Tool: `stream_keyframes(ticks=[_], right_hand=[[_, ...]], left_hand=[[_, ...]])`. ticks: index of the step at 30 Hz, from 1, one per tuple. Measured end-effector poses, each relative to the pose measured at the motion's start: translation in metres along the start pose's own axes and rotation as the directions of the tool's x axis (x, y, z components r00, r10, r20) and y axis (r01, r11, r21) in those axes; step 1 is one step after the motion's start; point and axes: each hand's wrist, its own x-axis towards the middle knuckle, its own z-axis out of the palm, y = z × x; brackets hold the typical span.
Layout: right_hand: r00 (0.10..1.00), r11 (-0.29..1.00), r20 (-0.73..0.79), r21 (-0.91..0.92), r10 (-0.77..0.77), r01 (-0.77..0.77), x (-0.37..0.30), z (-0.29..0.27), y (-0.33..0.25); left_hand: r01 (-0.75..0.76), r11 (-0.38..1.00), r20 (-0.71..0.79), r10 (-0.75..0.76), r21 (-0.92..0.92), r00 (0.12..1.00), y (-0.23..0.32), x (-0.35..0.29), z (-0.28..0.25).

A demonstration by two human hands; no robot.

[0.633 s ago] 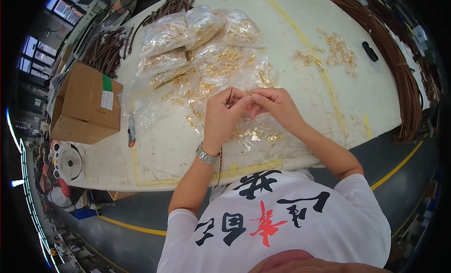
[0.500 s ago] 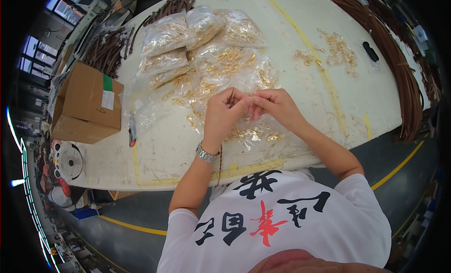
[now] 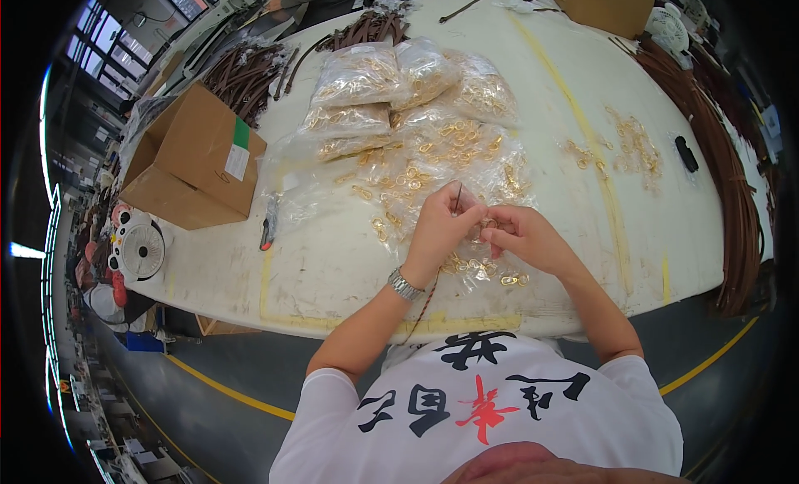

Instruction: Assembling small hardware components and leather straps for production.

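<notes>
My left hand [image 3: 443,228] is closed, with a thin dark strip [image 3: 459,198] showing between thumb and fingers. A thin reddish-brown braided cord [image 3: 429,296] hangs below that hand's wrist; whether it joins the strip is hidden. My right hand [image 3: 528,237] pinches something small close against the left fingertips, too small to make out. Under and around both hands lie loose gold-coloured snap hooks [image 3: 514,279], several of them in clear plastic wrapping. Just beyond, a heap of gold hooks [image 3: 454,143] lies on clear plastic.
Stacked clear bags of gold hooks [image 3: 358,74] stand behind the heap. At left are an open cardboard box [image 3: 196,163], a utility knife [image 3: 268,226] and a small fan [image 3: 142,251]. More hooks [image 3: 637,151], a black object [image 3: 686,153] and long brown straps [image 3: 724,168] lie at right.
The view has shifted, so the table and its things appear lower and farther right. My hands stay together at the near side of the heap, fingers still pinched.
</notes>
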Motion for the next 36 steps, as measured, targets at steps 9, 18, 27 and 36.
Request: stream_keyframes(ticks=[9, 18, 27, 36], right_hand=[[0.862, 0.672, -0.102, -0.673, -0.497, 0.308, 0.006, 0.002, 0.013], [0.980, 0.955, -0.101, -0.260, -0.171, 0.139, 0.001, -0.012, 0.007], [0.989, 0.977, -0.009, -0.157, -0.150, 0.146, 0.014, -0.010, 0.017], [0.920, 0.719, -0.035, -0.635, -0.391, 0.282, 0.001, -0.013, 0.010]], left_hand=[[0.110, 0.994, 0.012, -0.110, -0.017, 0.994, 0.007, 0.003, 0.000], [0.057, 0.998, 0.099, -0.059, 0.018, 0.993, 0.024, 0.000, 0.001], [-0.127, 0.963, 0.047, 0.119, 0.237, 0.992, 0.013, -0.008, 0.002], [-0.144, 0.927, 0.106, 0.114, 0.347, 0.988, 0.017, 0.000, 0.003]])
